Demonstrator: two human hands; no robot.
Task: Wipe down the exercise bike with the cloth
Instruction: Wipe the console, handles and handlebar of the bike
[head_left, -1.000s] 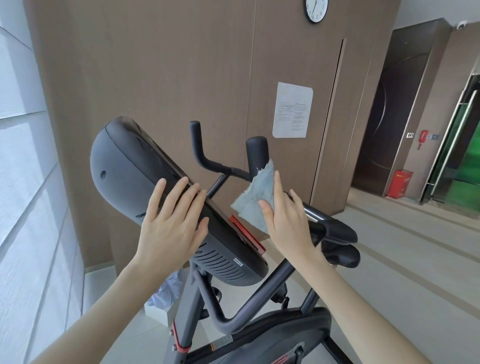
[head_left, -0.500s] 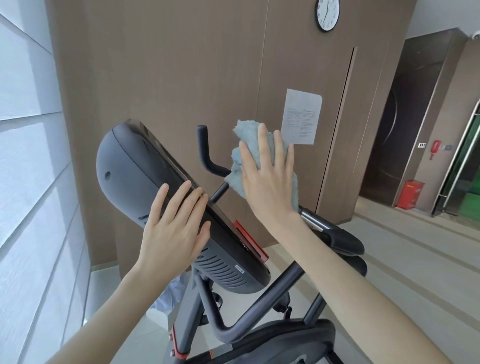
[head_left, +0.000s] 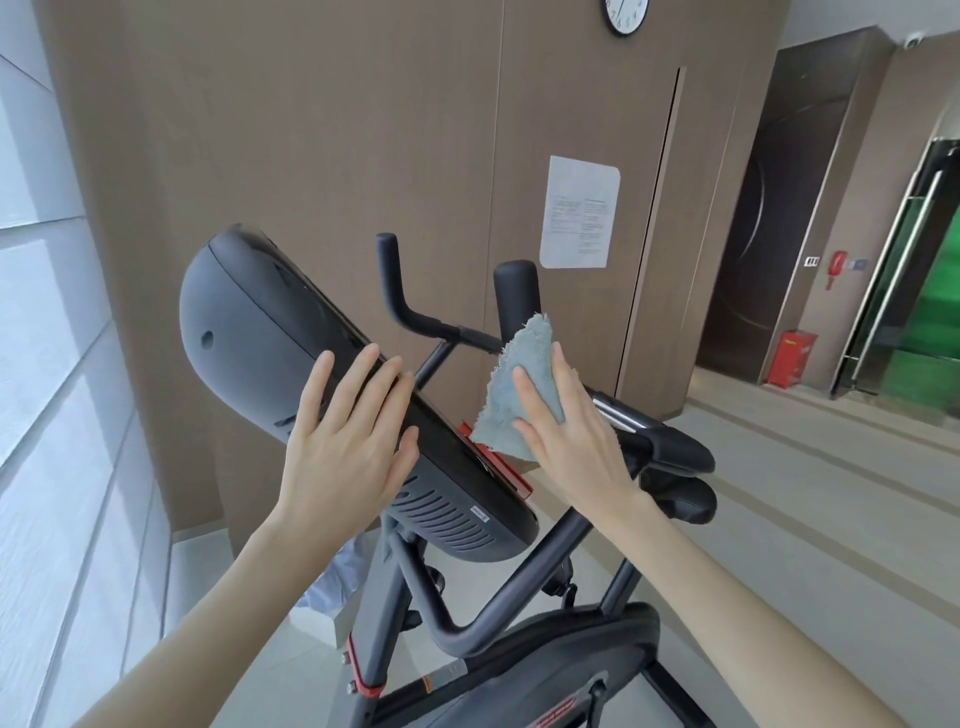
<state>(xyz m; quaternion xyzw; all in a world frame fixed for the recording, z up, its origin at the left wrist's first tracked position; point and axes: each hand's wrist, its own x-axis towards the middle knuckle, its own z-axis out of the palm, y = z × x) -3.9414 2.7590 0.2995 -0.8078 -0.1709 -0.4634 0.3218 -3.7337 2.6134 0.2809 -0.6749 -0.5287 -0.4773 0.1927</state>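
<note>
Head view: cloth (head_left: 527, 345) pressed flat beneath right grip (head_left: 576, 447).

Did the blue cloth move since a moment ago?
Yes. The cloth slid down: it covered the handlebar post then, and now the post's top shows above it.

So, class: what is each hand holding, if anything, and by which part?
Neither grips anything. The right hand presses the cloth under straight fingers, over its lower part; the left hand rests flat on the console.
</note>
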